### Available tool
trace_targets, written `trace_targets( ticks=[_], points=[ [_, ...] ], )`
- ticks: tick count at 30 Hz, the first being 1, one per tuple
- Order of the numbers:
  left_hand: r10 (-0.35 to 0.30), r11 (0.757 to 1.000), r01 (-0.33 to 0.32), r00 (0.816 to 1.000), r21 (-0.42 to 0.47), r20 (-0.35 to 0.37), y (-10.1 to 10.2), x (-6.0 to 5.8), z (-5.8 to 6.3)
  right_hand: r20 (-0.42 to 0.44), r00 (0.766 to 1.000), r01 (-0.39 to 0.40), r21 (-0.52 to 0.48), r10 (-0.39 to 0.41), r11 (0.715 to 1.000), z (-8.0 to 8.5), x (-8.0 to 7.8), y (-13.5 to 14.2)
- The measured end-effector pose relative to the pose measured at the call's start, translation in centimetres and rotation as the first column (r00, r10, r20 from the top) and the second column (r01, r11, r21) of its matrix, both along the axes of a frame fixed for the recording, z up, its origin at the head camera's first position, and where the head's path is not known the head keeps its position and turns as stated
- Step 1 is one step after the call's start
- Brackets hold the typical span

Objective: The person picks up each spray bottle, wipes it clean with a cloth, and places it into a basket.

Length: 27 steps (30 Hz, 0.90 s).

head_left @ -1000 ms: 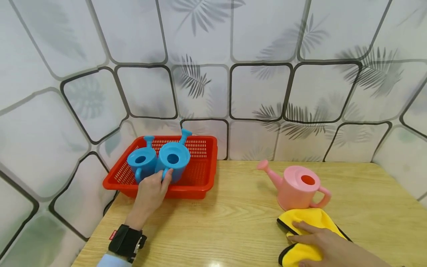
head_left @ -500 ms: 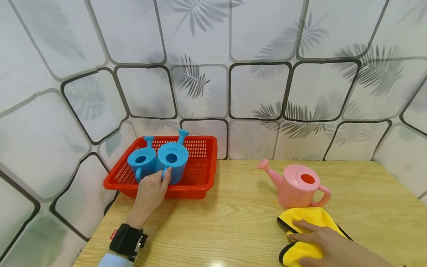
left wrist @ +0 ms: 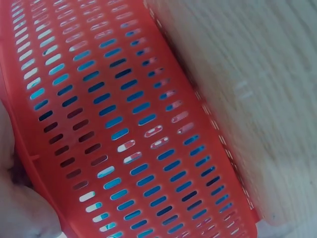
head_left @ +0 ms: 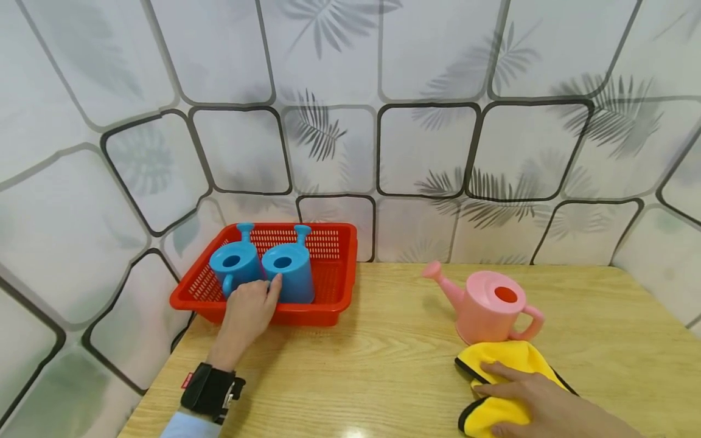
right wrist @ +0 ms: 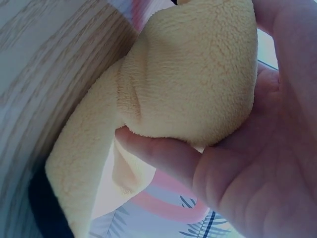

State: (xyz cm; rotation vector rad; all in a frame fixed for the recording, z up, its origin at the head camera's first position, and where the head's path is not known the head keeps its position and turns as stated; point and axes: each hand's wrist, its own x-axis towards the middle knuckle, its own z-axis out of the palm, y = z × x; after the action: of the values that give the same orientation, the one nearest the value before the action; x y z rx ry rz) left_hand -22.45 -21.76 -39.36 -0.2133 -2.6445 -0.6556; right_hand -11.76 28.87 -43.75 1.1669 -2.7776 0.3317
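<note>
In the head view my left hand (head_left: 249,310) reaches over the front rim of a red plastic basket (head_left: 317,313). Its fingers are curled at the handle side of a blue watering can (head_left: 292,280), with the thumb against the can; the handle is hidden behind them. A second blue watering can (head_left: 232,252) stands upright just left of it in the basket. My right hand (head_left: 539,398) grips a bunched yellow cloth (head_left: 506,353) with black edging on the table. The right wrist view shows the fleecy cloth (right wrist: 193,69) tucked between thumb and fingers.
A pink watering can (head_left: 487,310) stands directly behind the cloth, its spout pointing left. The wooden table (head_left: 394,365) meets a patterned wall covering (head_left: 427,152) at the back. Through the slots in the left wrist view, the basket wall (left wrist: 99,129) shows blue plastic inside.
The right-hand blue watering can has tipped upright and lower in the basket, its opening and spout shifting down. My left hand has hardly moved. The right hand and cloth stay put.
</note>
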Motion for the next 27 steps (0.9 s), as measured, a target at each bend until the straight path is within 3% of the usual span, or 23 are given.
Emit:
trace_targets(
  ticks=[4, 8, 14, 17, 19, 22, 25, 27],
  points=[
    [-0.011, 1.0, 0.009, 0.998, 0.03, 0.058, -0.1, -0.1, 0.2, 0.009, 1.0, -0.024, -0.007, 0.024, 1.0, -0.1, -0.2, 0.1],
    [-0.016, 0.999, 0.015, 0.999, 0.034, 0.05, -0.2, -0.1, 0.2, 0.039, 0.999, -0.027, -0.007, 0.027, 1.0, -0.2, -0.3, 0.1],
    [-0.029, 0.997, 0.027, 0.999, 0.075, 0.018, -0.2, -0.2, 0.1, -0.058, 0.996, -0.075, -0.099, 0.07, 0.992, 0.3, -0.8, 0.3],
    [-0.021, 0.995, 0.025, 0.999, 0.097, -0.043, -0.1, -0.2, 0.0, -0.035, 0.999, -0.012, -0.182, 0.006, 0.983, 1.3, -1.0, 0.8],
    [-0.016, 0.994, 0.027, 0.994, 0.107, -0.108, -0.1, -0.3, -0.1, -0.034, 0.995, 0.085, -0.222, -0.094, 0.971, 2.3, -1.0, 1.4],
    [-0.001, 0.99, 0.031, 0.976, 0.136, -0.218, 0.1, -0.1, 0.0, -0.058, 0.955, 0.268, -0.244, -0.289, 0.932, 3.4, -0.9, 2.9],
    [-0.009, 0.984, 0.066, 0.945, 0.164, -0.327, 1.1, 0.5, 0.5, -0.024, 0.889, 0.441, -0.224, -0.458, 0.869, 4.3, -1.3, 4.9],
    [-0.055, 0.977, 0.13, 0.919, 0.167, -0.391, 2.6, 1.3, 1.1, 0.033, 0.838, 0.54, -0.183, -0.544, 0.821, 4.6, -2.0, 6.6]
  ],
)
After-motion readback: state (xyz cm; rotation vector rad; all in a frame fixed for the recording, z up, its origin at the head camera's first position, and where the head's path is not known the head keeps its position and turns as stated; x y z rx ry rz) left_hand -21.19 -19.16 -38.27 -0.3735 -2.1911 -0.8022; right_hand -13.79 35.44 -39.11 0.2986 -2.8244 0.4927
